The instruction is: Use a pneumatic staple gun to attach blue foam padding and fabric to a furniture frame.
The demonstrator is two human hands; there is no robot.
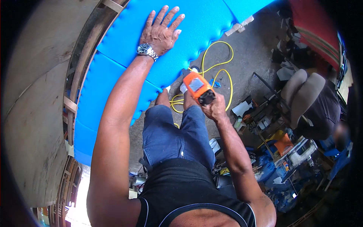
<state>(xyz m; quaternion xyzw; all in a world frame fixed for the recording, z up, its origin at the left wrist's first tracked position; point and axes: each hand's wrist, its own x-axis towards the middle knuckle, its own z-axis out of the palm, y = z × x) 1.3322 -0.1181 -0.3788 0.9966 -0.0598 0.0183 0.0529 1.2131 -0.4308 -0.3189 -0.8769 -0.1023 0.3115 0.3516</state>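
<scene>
My left hand (160, 36) lies flat with fingers spread on a bright blue padded sheet (117, 39), which curves across the upper left with a scalloped edge. A metal watch (147, 50) sits on that wrist. In my right hand (215, 108) is an orange and black staple gun (193, 82), my fingers wrapped round its handle. Its nose points up and left at the sheet's near edge; whether it touches the sheet I cannot tell. The handle is mostly hidden by my hand.
A yellow hose (231, 75) loops over the concrete floor (247, 49) near my legs. Wooden framing (70, 104) runs behind the sheet, beside a large brown panel (38, 72). What appears to be a seated person (321, 109) is at right, among scattered scraps. A red padded piece (315, 19) stands upper right.
</scene>
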